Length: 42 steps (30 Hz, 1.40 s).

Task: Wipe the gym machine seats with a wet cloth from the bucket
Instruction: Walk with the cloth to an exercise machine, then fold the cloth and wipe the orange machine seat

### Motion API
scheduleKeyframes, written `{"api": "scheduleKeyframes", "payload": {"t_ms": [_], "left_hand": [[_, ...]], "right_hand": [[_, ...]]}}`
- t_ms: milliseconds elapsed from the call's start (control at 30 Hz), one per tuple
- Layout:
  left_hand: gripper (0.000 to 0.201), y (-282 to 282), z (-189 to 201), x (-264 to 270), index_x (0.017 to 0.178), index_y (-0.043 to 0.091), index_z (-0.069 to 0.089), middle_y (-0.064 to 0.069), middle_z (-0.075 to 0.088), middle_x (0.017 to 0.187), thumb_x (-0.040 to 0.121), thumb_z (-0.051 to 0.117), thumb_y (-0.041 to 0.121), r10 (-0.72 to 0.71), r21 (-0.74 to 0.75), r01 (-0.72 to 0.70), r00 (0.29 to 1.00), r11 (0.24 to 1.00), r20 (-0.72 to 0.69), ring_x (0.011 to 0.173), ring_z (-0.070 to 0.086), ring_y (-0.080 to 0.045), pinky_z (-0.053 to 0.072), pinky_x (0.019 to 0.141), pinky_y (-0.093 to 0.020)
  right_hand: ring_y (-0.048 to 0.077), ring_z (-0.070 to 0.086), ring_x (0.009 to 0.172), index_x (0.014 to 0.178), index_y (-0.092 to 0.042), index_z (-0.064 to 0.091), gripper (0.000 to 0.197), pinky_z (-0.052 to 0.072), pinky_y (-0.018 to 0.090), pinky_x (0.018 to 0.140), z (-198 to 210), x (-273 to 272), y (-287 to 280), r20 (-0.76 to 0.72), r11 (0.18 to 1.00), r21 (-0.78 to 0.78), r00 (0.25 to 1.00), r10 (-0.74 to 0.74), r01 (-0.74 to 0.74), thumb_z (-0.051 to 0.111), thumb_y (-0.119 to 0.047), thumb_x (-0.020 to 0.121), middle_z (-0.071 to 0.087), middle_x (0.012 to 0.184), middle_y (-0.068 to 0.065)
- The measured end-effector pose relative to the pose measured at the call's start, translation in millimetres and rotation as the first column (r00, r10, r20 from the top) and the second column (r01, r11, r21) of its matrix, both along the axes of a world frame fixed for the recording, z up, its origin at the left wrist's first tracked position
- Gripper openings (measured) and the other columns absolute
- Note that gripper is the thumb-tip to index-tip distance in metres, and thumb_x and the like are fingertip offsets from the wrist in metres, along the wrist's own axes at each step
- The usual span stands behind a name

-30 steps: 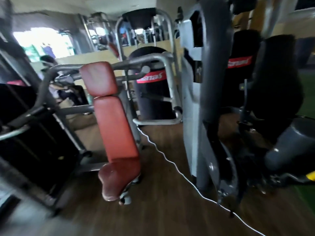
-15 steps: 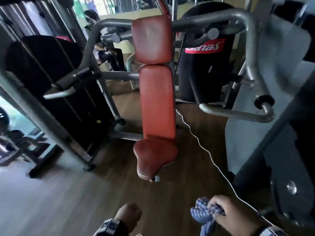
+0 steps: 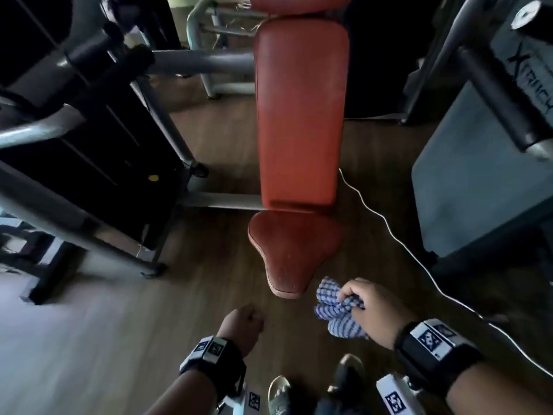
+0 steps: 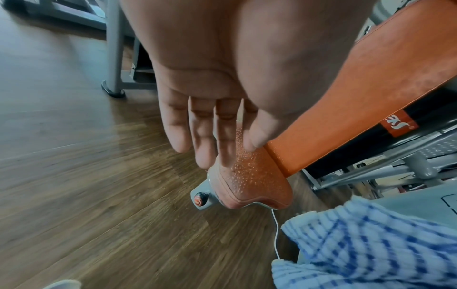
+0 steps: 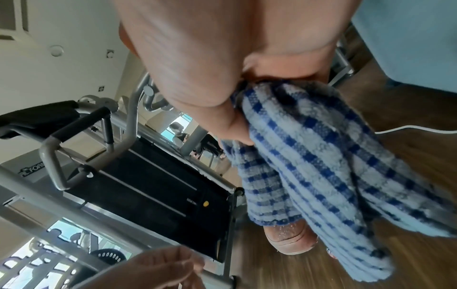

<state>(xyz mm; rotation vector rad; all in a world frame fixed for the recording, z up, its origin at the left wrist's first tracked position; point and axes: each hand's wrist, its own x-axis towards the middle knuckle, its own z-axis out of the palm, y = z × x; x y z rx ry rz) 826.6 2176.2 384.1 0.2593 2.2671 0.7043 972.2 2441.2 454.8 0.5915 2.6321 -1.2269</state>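
**Cloth in hand, seat not yet touched: risks and inventory**

Position. The right hand (image 3: 372,313) grips a bunched blue-checked cloth (image 3: 336,310), fingers curled round the wad with the thumb pinching it against them (right wrist view confirms this). The cloth hangs just beside the front tip of the red seat (image 3: 294,253), apart from it. The left hand (image 3: 244,323) holds nothing; in the left wrist view its fingers (image 4: 178,129) are straight and close together, reaching toward the seat nose.

Risks, as judged from here:
- The seat already carries water droplets. More water from the cloth could drip onto the wood floor (image 3: 119,339) and leave a slick patch underfoot.
- A white cable (image 3: 386,223) runs along the floor just beside the seat on the right side. A foot or the trailing cloth could snag it (wet cloth near a cable also seems unwise).
- The cloth is balled up. Wiping with the wad would leave only a small contact patch and may miss the seat edges and the backrest (image 3: 300,115).
- The grey frame bars (image 3: 167,121) stand near on the left; a wide sweep could knock a wrist against them.

Count:
- Cloths: one.
- Red seat pads: one.
- Red back pads: one full, plus the edge of another at the top.
- Hands: two.
- Cables: one.
- Bucket: none in view.
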Motion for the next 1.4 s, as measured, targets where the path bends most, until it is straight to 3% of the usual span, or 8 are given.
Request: {"api": "scheduleKeyframes", "payload": {"t_ms": [267, 367, 533, 800, 900, 1067, 1200, 1400], "left_hand": [[0.044, 63.3, 10.6, -34.6, 0.12, 0.039, 0.067, 0.02, 0.062, 0.089, 0.085, 0.069, 0.013, -0.147, 0.142, 0.15, 0.989, 0.978, -0.031, 0.07, 0.06, 0.005, 0.041, 0.067, -0.002], [0.043, 79.2, 1.2, -44.2, 0.122, 0.03, 0.07, 0.014, 0.07, 0.104, 0.082, 0.075, 0.013, -0.179, 0.213, 0.164, 0.982, 0.963, 0.054, 0.078, 0.07, -0.004, 0.049, 0.072, -0.009], [0.004, 82.3, -36.1, -64.3, 0.084, 0.015, 0.075, -0.001, 0.076, 0.078, 0.083, 0.073, 0.018, -0.092, 0.196, 0.078, 0.994, 0.978, 0.064, 0.071, 0.069, -0.012, 0.056, 0.077, -0.036], [0.049, 67.6, -96.5, -90.9, 0.119, 0.032, 0.062, 0.004, 0.073, 0.108, 0.081, 0.072, 0.003, 0.017, 0.28, -0.096, 0.962, 0.955, 0.272, 0.075, 0.067, -0.012, 0.057, 0.065, -0.034], [0.04, 67.3, -100.5, -97.4, 0.107, 0.03, 0.068, 0.004, 0.075, 0.089, 0.086, 0.074, -0.003, 0.03, 0.318, -0.165, 0.921, 0.933, 0.389, 0.073, 0.067, -0.007, 0.053, 0.067, -0.028], [0.019, 66.9, -87.8, -122.6, 0.08, 0.033, 0.08, 0.0, 0.079, 0.085, 0.077, 0.084, 0.014, 0.104, 0.401, -0.199, 0.964, 0.894, 0.246, 0.08, 0.071, -0.016, 0.058, 0.091, -0.045], [0.017, 77.8, -45.5, -158.1, 0.083, 0.041, 0.08, -0.001, 0.078, 0.079, 0.078, 0.078, 0.024, 0.169, 0.481, -0.173, 0.984, 0.859, 0.053, 0.073, 0.073, -0.023, 0.061, 0.08, -0.054], [0.037, 77.5, 4.2, -183.8, 0.081, 0.029, 0.077, 0.001, 0.078, 0.083, 0.076, 0.078, -0.008, 0.296, 0.649, -0.131, 0.943, 0.749, -0.152, 0.074, 0.071, -0.013, 0.06, 0.075, -0.027]], "right_hand": [[0.004, 0.063, 0.085, 0.088, -0.021, 0.065, 0.027, 0.052, 0.025, 0.079, -34.4, -66.7, -8.0, 0.047, 0.964, -0.238, 0.99, 0.134, -0.119, 0.06, 0.003, 0.076, 0.067, 0.091, -0.009], [0.006, 0.066, 0.081, 0.085, -0.025, 0.064, 0.031, 0.055, 0.033, 0.076, -49.0, -81.6, -6.1, 0.015, 0.949, -0.293, 0.992, 0.121, -0.112, 0.057, 0.004, 0.076, 0.069, 0.085, -0.005], [0.004, 0.067, 0.083, 0.086, -0.029, 0.06, 0.032, 0.057, 0.034, 0.075, -84.7, -102.8, -1.0, 0.06, 0.958, -0.288, 0.998, 0.022, -0.004, 0.058, 0.002, 0.079, 0.069, 0.086, -0.009], [0.004, 0.067, 0.08, 0.088, -0.024, 0.063, 0.028, 0.056, 0.026, 0.073, -122.5, -141.3, -17.4, 0.074, 0.918, -0.377, 0.992, -0.099, 0.12, 0.069, 0.0, 0.074, 0.07, 0.085, -0.005], [0.001, 0.064, 0.068, 0.091, -0.019, 0.066, 0.029, 0.049, 0.018, 0.059, -118.2, -146.5, -25.5, 0.074, 0.842, -0.493, 0.975, -0.208, 0.217, 0.066, -0.005, 0.065, 0.069, 0.079, -0.004], [0.008, 0.065, 0.077, 0.095, -0.018, 0.065, 0.033, 0.049, 0.018, 0.064, -104.9, -152.5, -22.6, 0.006, 0.868, -0.413, 0.953, -0.302, 0.277, 0.057, 0.004, 0.071, 0.069, 0.089, -0.001], [0.011, 0.068, 0.086, 0.096, -0.024, 0.064, 0.043, 0.056, 0.032, 0.078, -86.9, -168.3, -2.8, -0.111, 0.941, -0.221, 0.952, -0.286, 0.257, 0.06, 0.009, 0.07, 0.07, 0.091, -0.008], [0.005, 0.065, 0.091, 0.115, -0.022, 0.059, 0.056, 0.048, 0.017, 0.083, -49.6, -175.1, 12.8, -0.405, 0.945, -0.066, 0.857, -0.318, 0.319, 0.065, 0.01, 0.07, 0.068, 0.099, -0.009]]}}
